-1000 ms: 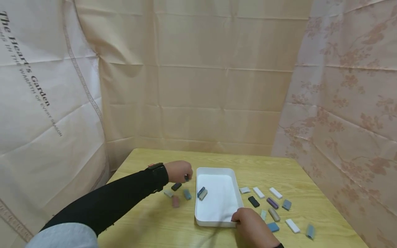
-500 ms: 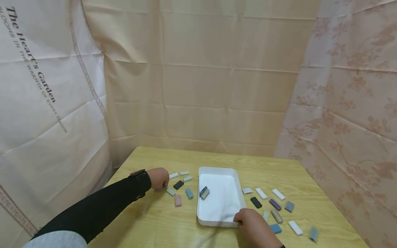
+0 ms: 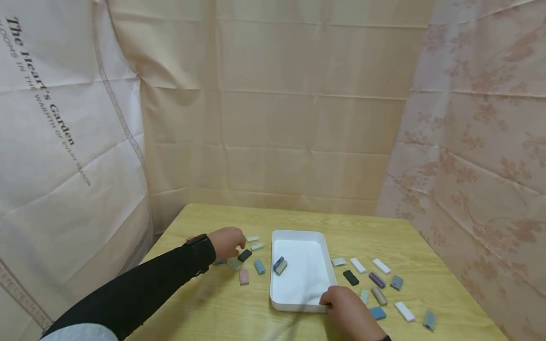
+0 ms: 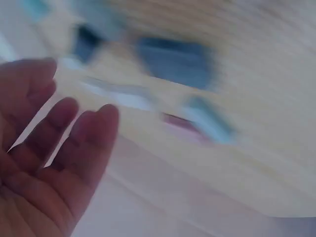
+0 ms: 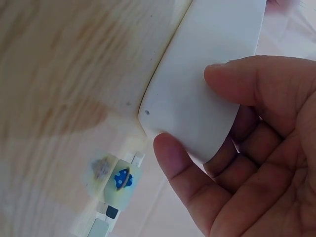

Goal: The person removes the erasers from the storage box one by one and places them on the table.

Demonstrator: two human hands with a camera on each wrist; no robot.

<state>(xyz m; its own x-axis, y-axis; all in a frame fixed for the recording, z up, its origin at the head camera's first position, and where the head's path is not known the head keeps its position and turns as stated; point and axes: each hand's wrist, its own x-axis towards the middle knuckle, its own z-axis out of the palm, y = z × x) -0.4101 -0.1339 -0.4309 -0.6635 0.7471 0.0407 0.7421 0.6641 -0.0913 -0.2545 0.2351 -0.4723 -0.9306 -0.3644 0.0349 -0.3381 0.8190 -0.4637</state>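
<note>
My left hand (image 3: pixel 228 241) is over the left group of small rectangular blocks, beside a white block (image 3: pixel 252 239) and a black block (image 3: pixel 245 255). In the left wrist view its fingers (image 4: pixel 91 143) are loosely bent and apart, with nothing between them. A grey-blue block (image 3: pixel 219 261) shows partly under the wrist. My right hand (image 3: pixel 350 310) grips the near right corner of a white tray (image 3: pixel 304 284); in the right wrist view the thumb (image 5: pixel 232 81) lies against the tray wall. A dark blue block and a beige block (image 3: pixel 281 268) lie side by side in the tray.
Left of the tray are also a pink block (image 3: pixel 244 277), a blue block (image 3: pixel 259 266) and pale green ones. Several more blocks lie on the right, including a purple block (image 3: pixel 377 279) and a black one (image 3: pixel 351 277). Cloth sheets (image 3: pixel 273 118) enclose the table (image 3: pixel 204 308).
My left hand carried a dark block away from beside the tray and let it go at the left, then moved back right, its fingers now loose. The right hand stays on the tray.
</note>
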